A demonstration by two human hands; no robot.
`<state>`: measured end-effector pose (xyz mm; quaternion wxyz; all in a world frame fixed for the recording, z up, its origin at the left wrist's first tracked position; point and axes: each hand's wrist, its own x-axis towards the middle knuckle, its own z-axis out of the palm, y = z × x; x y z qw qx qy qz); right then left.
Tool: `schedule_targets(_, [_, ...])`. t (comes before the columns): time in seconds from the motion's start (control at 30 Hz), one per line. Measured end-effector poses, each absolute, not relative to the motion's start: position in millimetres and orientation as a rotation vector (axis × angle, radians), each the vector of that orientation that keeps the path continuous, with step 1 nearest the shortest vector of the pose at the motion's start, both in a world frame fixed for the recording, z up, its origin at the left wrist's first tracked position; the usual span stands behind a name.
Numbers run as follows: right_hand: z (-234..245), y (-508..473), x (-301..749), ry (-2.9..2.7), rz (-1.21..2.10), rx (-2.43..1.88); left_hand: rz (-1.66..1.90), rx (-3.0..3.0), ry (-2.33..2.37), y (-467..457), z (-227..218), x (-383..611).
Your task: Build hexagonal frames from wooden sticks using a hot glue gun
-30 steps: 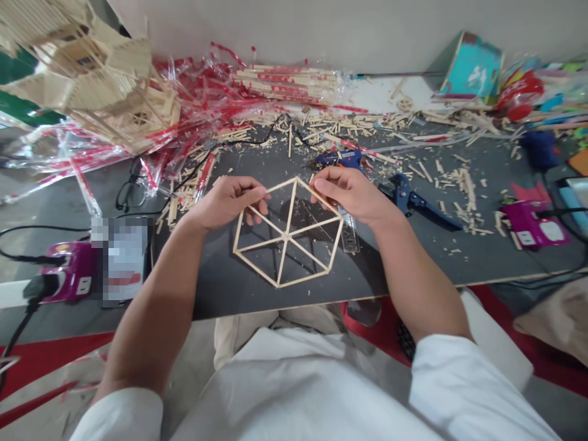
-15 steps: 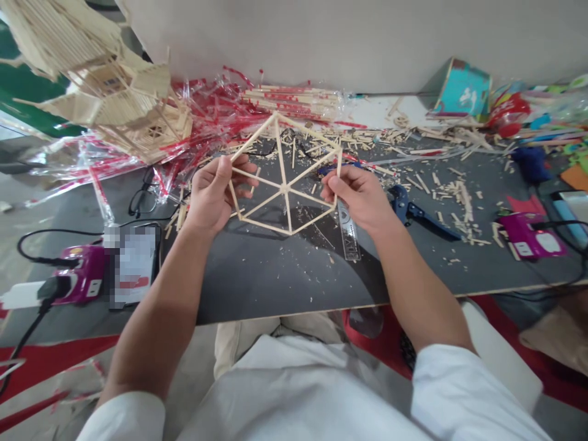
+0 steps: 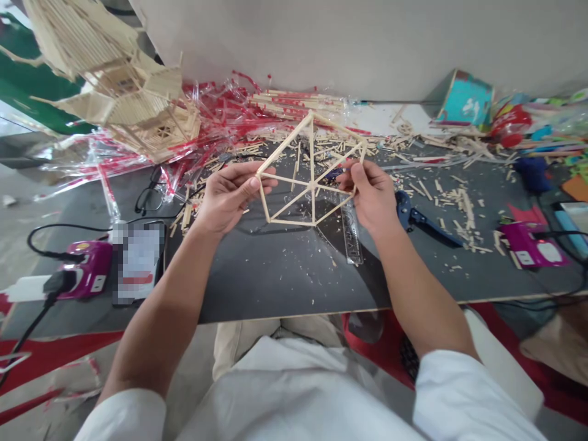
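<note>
A hexagon frame of thin wooden sticks (image 3: 312, 177), with spokes meeting at its centre, is held up above the dark board (image 3: 285, 275), tilted with its top edge away from me. My left hand (image 3: 227, 196) pinches the frame's left corner. My right hand (image 3: 374, 196) grips its right side. Both hands are closed on the frame.
A clear ruler (image 3: 351, 236) and blue cutters (image 3: 420, 214) lie right of the frame. Stick offcuts (image 3: 452, 190) litter the board. A stick model house (image 3: 119, 92) and red-printed wrappers (image 3: 215, 122) are at the back left. Purple power strips (image 3: 85, 275) (image 3: 528, 242) sit at both sides.
Both hands lifted the hexagon frame off the board, tilted it up and shifted it slightly to the right. My view has moved a little as well.
</note>
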<state>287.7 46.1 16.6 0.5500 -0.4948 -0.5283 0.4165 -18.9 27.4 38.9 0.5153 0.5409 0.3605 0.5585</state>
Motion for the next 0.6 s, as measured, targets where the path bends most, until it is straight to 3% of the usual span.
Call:
schedule_targets(0.27, [15.3, 44.3, 286.6, -1.249, 0.914, -1.111, 1.478, 1.331, 0.928, 30.6, 33.2, -14.7])
schedule_targets(0.47, [17.4, 43.7, 287.9, -1.365, 0.658, -1.194, 1.66, 1.63, 1.271, 12.1, 46.7, -4.2])
schedule_targets(0.6, [18.4, 44.3, 290.2, -1.35, 0.573, -1.201, 1.751, 1.861, 1.252, 4.3, 44.8, -0.6])
